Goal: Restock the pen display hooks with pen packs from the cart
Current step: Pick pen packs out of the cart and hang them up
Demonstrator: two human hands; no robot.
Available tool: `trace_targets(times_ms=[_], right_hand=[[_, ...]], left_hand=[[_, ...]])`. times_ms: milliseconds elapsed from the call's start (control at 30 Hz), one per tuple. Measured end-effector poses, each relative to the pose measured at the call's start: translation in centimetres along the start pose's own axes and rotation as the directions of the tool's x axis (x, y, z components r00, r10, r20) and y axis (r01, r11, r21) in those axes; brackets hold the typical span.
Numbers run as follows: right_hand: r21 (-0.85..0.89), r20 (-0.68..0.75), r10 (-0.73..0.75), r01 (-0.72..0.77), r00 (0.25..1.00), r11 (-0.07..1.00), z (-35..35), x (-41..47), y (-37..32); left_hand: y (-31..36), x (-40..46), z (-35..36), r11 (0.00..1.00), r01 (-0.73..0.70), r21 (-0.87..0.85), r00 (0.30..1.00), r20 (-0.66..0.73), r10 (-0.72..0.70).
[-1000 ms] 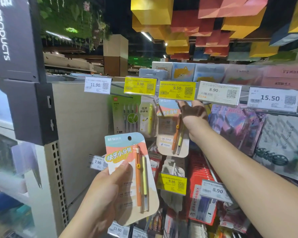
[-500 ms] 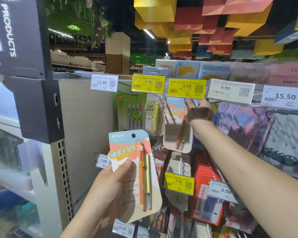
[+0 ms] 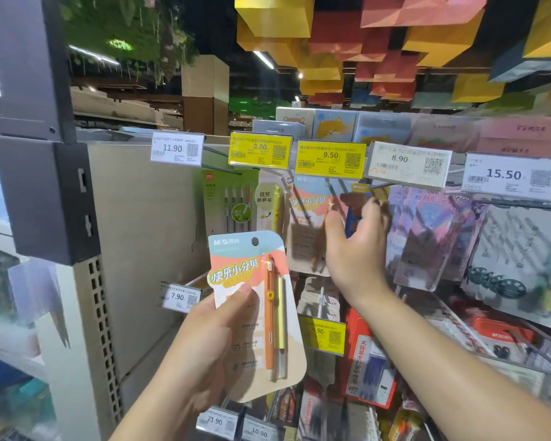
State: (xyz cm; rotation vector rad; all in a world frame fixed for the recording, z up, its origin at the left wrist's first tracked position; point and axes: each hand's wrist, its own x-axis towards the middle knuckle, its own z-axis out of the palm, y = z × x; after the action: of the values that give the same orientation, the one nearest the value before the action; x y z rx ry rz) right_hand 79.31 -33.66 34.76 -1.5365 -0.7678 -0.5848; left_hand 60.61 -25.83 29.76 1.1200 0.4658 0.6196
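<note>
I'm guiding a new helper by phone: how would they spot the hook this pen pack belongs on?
Find the top row of price tags and the yellow 9.50 tag, second yellow one from the left. The hook runs out beneath it. Its hanging pack shows the same orange and blue card as the pen pack in the left hand.

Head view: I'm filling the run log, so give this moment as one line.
left hand: holds pen pack | right hand: open, empty, below 9.50 tag | hung pack: on hook

display hooks (image 3: pixel 334 192), hanging pen packs (image 3: pixel 309 227)
</note>
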Motion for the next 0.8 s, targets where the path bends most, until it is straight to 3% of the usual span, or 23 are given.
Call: trace_targets(times_ms=[67,167,267,367,467,667,800], right_hand=[[0.094,0.019,-0.030,0.028,0.999,0.995,-0.1,-0.8,-0.1],[0.248,0.189,0.076,-0.123,0.979,0.961,-0.5,-1.3,-1.0],[0.235,0.464,0.210,-0.348,0.860,0.907,-0.6,-1.6,-1.6],[0.262,0.580,0.259,-0.478,0.772,0.838,-0.7,-2.1,-2.0],[0.342,0.617,0.241,-0.531,0.749,0.776,-0.8,-2.2,-1.7],[0.433,0.582,0.234,-0.540,0.779,0.722,-1.5,-1.4,-1.5],[0.423,0.528,0.197,-0.456,0.826,0.783,-2.0,-0.7,-1.2]], left_hand=[[-0.1,0.2,0.2,1.000,-0.014,-0.011,1.000,0.011,0.015],[-0.2,0.3,0.4,0.999,-0.030,-0.023,0.999,0.044,0.031],[-0.3,0.4,0.7,0.998,-0.049,-0.031,0.995,0.091,0.051],[-0.4,0.4,1.2,0.999,-0.040,-0.016,0.990,0.134,0.041],[-0.4,0.8,1.5,0.999,-0.045,0.020,0.986,0.161,0.042],[0.2,2.0,2.1,0.996,-0.071,0.058,0.974,0.218,0.057],[1.9,2.9,3.2,0.975,-0.193,0.111,0.960,0.226,0.164]])
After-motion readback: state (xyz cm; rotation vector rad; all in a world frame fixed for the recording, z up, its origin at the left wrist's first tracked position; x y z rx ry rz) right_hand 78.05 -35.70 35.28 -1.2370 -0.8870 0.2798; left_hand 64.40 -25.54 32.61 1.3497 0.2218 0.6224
